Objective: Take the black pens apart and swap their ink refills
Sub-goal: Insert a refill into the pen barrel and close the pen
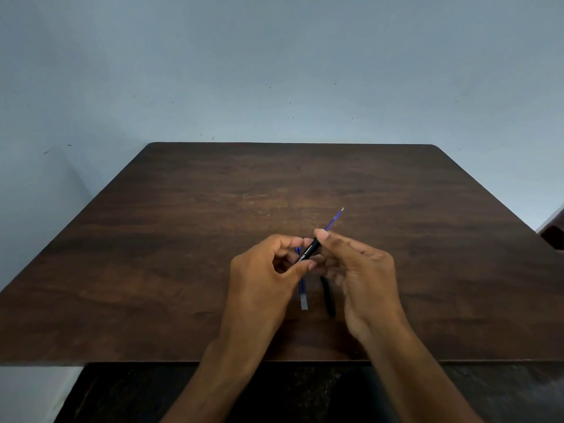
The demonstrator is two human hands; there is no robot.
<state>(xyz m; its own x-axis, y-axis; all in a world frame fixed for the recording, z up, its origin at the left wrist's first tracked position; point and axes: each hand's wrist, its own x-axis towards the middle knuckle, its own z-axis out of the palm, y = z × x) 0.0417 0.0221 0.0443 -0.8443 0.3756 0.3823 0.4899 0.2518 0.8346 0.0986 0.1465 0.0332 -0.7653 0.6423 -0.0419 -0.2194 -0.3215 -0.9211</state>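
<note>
Both hands grasp the black barrel (310, 250): left hand (268, 270) at its near end, right hand (357, 267) at its far end. The blue refill (334, 218) protrudes along the barrel's axis, up and right, nearest the right hand.

Both bare forearms reach forward side by side, wrists level and close. The left hand (262, 267) curls in, thumb and forefinger pinched together toward the right one. The right hand (363, 270) faces it, thumb up top and fingertips (322, 235) pressed tight in a pinch, the other fingers loosely bent beneath. The two hands nearly touch at the fingertips, knuckles outward.
</note>
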